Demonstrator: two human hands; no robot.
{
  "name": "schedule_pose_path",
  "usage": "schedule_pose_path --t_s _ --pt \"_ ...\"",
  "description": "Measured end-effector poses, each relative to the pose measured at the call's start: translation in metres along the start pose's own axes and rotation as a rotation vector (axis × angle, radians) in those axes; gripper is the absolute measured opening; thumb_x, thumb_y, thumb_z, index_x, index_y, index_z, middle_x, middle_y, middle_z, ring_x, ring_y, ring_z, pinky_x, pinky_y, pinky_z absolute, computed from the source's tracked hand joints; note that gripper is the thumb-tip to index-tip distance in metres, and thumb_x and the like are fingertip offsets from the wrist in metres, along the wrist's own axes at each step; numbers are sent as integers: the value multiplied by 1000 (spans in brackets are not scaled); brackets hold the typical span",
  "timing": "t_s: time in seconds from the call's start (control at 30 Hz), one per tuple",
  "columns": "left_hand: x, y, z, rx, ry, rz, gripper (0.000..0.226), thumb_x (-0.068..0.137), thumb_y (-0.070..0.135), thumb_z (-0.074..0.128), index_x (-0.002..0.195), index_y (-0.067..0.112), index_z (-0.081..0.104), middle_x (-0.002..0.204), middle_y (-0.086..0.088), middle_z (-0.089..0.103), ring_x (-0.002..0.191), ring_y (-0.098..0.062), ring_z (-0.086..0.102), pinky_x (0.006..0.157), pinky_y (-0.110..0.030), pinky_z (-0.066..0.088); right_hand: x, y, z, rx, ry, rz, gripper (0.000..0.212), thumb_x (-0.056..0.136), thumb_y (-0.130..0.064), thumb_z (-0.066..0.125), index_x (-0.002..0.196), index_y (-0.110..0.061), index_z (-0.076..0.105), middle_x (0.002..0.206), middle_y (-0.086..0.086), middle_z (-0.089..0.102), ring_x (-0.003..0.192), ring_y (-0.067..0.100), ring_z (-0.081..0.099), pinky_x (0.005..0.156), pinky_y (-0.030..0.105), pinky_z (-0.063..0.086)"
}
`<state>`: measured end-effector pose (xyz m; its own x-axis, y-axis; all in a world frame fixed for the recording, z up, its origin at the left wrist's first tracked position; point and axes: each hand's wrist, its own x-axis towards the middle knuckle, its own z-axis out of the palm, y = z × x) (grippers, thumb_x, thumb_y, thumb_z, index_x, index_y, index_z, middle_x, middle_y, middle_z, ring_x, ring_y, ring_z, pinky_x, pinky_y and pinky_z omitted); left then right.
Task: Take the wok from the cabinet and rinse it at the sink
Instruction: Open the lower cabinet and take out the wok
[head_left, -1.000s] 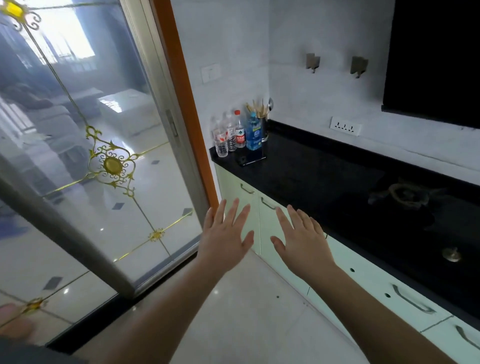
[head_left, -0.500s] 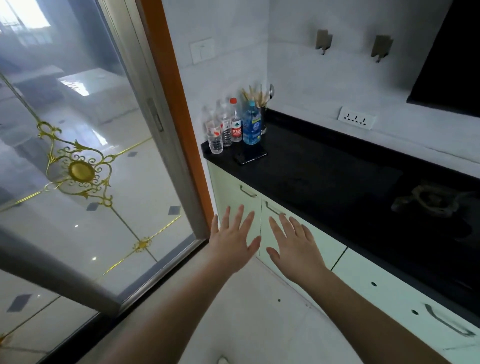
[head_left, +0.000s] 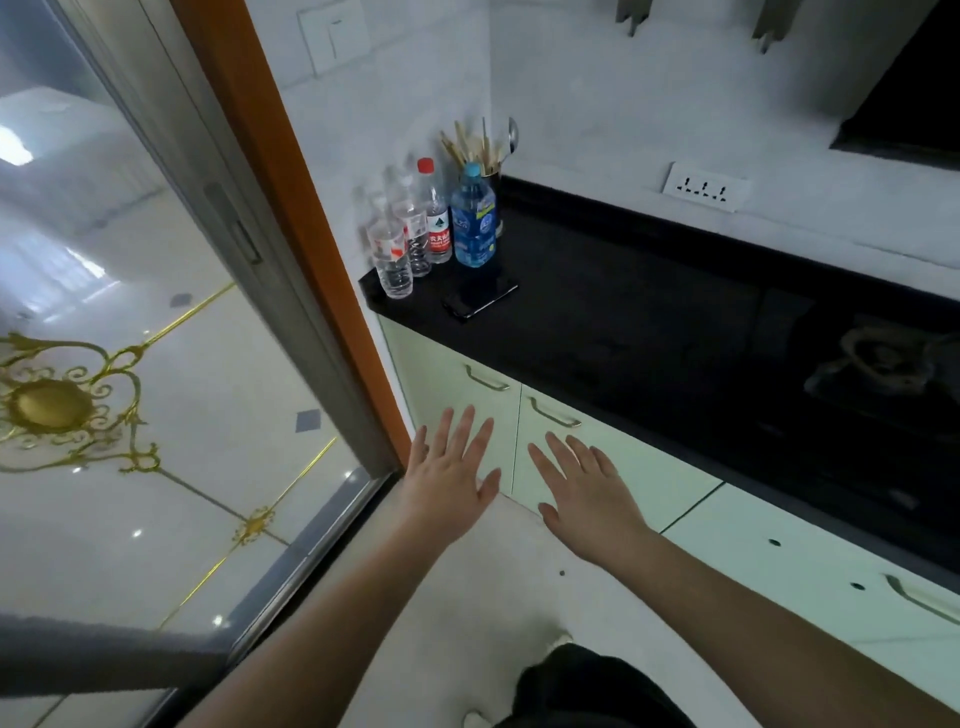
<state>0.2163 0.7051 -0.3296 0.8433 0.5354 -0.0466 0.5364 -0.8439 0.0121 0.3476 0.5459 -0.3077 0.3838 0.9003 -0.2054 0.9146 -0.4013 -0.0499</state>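
Two pale green cabinet doors, both closed, sit under the black countertop (head_left: 639, 317): the left door (head_left: 452, 384) and the right door (head_left: 613, 462), each with a metal handle near its top edge. My left hand (head_left: 449, 480) is held flat with fingers spread in front of the left door, below its handle (head_left: 485, 379). In front of the right door, below the handle (head_left: 553, 413), my right hand (head_left: 584, 491) is also spread and empty. No wok and no sink are in view.
Several water bottles (head_left: 415, 228), a blue bottle (head_left: 472, 218), a utensil holder (head_left: 483, 150) and a dark phone (head_left: 480, 299) stand at the counter's left end. A gas burner (head_left: 883, 358) is at right. A glass sliding door (head_left: 130, 338) with an orange frame stands at left. Drawers (head_left: 831, 571) run right.
The view has moved closer to the cabinet and tilted down. Both open hands now sit lower, just in front of the two doors.
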Motion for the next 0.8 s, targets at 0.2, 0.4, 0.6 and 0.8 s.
schedule_pose_path --t_s 0.2,0.4,0.6,0.8 --pt "58 -4 24 29 -91 76 69 93 64 7 153 33 -8 162 2 -11 145 -24 -19 113 -46 -13 50 25 18 48 -21 63 69 99 -50 31 155 -23 0 164 7 0 150 26 1 120 43 4" --pt "100 -20 40 99 -168 163 68 95 61 8 154 30 -2 163 0 -5 148 -26 -9 114 -45 -6 98 43 38 114 -75 105 70 98 -59 19 155 -22 1 164 6 2 150 26 3 121 43 8" --pt "127 -25 54 100 -254 225 67 97 58 17 155 26 5 163 -4 1 149 -28 -2 118 -48 5 129 46 58 151 -180 118 73 98 -59 21 155 -20 -2 164 4 -2 150 22 1 120 43 5" --pt "163 -39 72 87 -315 323 65 99 54 21 155 24 6 163 -5 1 149 -27 -2 118 -46 1 150 35 81 178 -265 211 70 100 -51 26 155 -20 -3 164 3 -5 150 22 -1 120 43 5"
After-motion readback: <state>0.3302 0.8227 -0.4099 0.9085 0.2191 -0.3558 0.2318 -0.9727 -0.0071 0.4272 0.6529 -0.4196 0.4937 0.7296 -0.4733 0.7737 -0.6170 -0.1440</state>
